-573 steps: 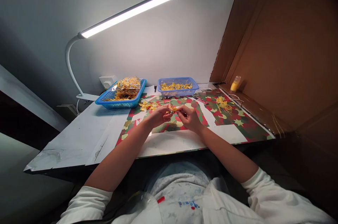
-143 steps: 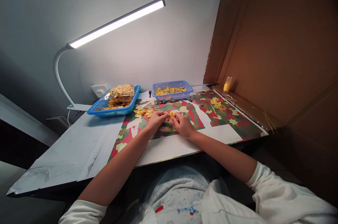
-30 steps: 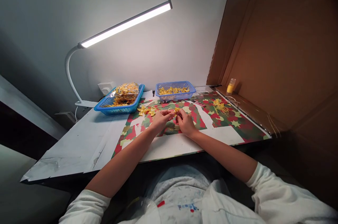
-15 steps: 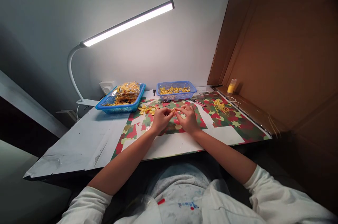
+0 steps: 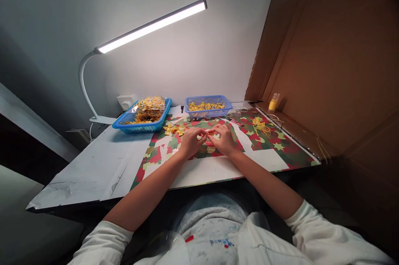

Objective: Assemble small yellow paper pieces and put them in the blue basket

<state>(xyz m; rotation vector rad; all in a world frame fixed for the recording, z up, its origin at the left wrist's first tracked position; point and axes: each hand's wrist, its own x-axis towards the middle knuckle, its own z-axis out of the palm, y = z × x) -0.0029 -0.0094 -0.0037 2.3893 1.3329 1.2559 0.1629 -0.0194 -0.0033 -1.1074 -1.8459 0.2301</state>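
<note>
Your left hand (image 5: 190, 142) and right hand (image 5: 223, 139) meet over the patterned mat (image 5: 274, 145) at mid-counter, fingertips pinched shut on a small yellow piece (image 5: 206, 132) between them. It looks light, thin and easily creased; hold its edges gently.

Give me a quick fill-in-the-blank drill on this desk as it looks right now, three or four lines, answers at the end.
1. The left hand and right hand meet over the ____-patterned mat.
2. The clear bag of yellow pieces lies in the ____ of the two blue plastic baskets.
3. The small yellow bottle stands against the brown ____ wall.
4. The white gooseneck desk lamp is switched ____.

Missing words: camouflage; left; cardboard; on
</note>
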